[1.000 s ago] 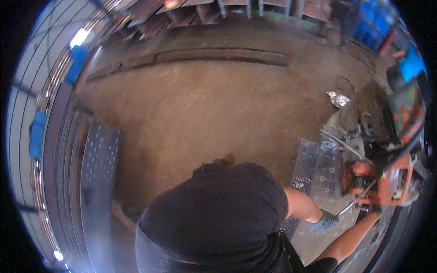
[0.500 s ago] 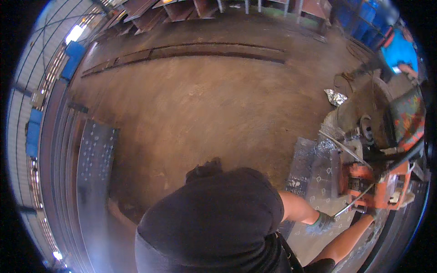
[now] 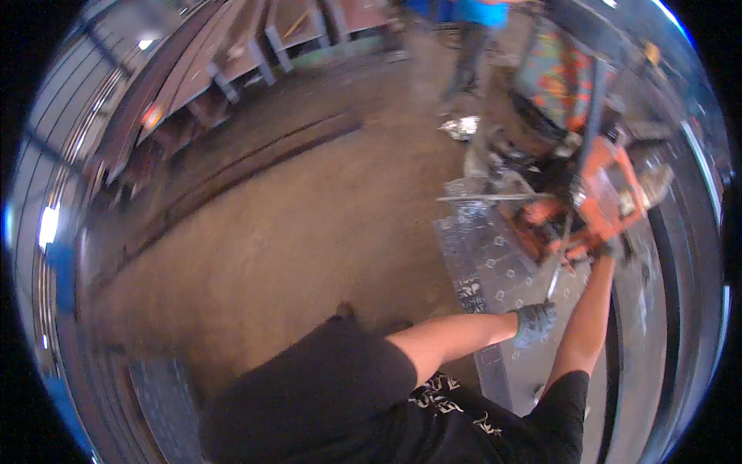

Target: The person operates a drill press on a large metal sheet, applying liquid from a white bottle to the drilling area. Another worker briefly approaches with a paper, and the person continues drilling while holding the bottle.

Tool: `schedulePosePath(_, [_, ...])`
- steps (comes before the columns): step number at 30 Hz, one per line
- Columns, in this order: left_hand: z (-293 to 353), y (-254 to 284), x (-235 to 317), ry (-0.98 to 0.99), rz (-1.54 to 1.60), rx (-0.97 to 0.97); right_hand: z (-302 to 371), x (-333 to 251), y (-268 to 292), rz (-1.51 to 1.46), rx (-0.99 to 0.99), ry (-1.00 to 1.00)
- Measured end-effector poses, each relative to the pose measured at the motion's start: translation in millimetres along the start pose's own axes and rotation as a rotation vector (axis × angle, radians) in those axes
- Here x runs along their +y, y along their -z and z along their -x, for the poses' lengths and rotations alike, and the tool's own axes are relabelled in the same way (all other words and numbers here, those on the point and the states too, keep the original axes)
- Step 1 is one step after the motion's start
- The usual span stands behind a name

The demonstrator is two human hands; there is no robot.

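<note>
An orange drilling machine (image 3: 599,197) with long metal rod handles stands on a steel beam (image 3: 502,267) marked with rows of white circles. My left hand (image 3: 535,325), in a grey glove, is closed round the lower end of one metal rod handle (image 3: 554,282). Farther out, my right hand (image 3: 610,247) is at the near edge of the machine's orange frame and appears closed on it; its fingers are partly hidden and blurred. A second rod (image 3: 487,198) points left from the machine.
Beyond the machine stands a drum (image 3: 549,81) with red and green blotches. A person in a blue top (image 3: 479,14) is behind it. Crumpled silvery material (image 3: 461,127) lies on the brown floor (image 3: 286,224). Long steel beams (image 3: 294,27) are stacked far left, and a marked plate (image 3: 166,402) lies near left.
My view has swung to the right, bringing the machine nearer the middle. Both arms reach farther forward in the picture, with the left hand still on the rod and the right still at the frame.
</note>
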State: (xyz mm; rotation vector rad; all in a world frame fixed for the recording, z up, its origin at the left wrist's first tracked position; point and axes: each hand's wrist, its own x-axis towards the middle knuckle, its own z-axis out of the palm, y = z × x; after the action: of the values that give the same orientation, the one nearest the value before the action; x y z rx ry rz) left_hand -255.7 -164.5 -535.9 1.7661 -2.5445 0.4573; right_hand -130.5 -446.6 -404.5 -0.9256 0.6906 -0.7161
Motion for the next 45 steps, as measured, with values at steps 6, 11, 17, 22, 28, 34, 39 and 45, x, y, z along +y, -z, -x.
schedulePosePath(6, [15, 35, -15, 0.057, 0.102, 0.060, 17, 3, -22, -0.080, 0.035, 0.027])
schedulePosePath(11, [6, 6, -4, 0.019, 0.193, 0.193, 33, -8, 10, -0.109, 0.114, 0.117])
schedulePosePath(17, [31, 3, -34, 0.028, 0.466, 0.259, 172, 18, -9, 0.388, 0.275, 0.550])
schedulePosePath(22, [118, 149, -110, 0.326, 0.507, 0.406, 256, 107, 76, 1.149, -0.080, 0.373])
schedulePosePath(28, [205, 329, -309, 0.925, 0.516, 1.384, 281, 41, 32, 1.595, 0.082, 0.281])
schedulePosePath(34, [173, 332, -402, 0.738, 0.710, 1.236, 279, 39, 23, 1.670, 0.181, 0.388])
schedulePosePath(39, [155, 328, -432, 0.774, 0.486, 0.976, 286, 39, 30, 1.719, 0.250, 0.425])
schedulePosePath(45, [156, 367, -462, 0.676, 1.012, 1.115, 318, 66, -1, 1.586, 0.364, 0.431])
